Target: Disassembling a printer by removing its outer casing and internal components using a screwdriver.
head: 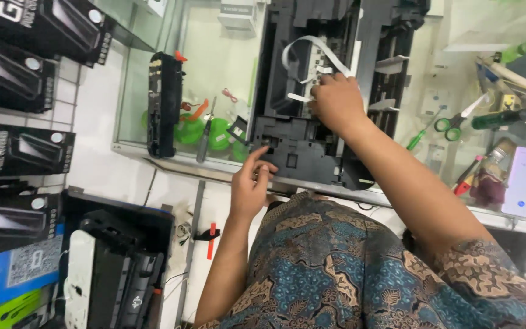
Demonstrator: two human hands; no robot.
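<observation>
The opened black printer (330, 79) lies on the glass table (214, 73), its cover off and its plastic innards bare. The body is a dark, boxy shell with ribbed and stepped mouldings; its near corner reaches the table's front edge, and the far end runs out of view at the top. A white flat ribbon cable (312, 52) rises out of the middle of the machine, loops over in a curve and comes down again beside the carriage area, where the right hand (336, 100) presses its fingers into the mechanism. The left hand (252, 183) touches the printer's near left corner with thumb and forefinger pinched together.
</observation>
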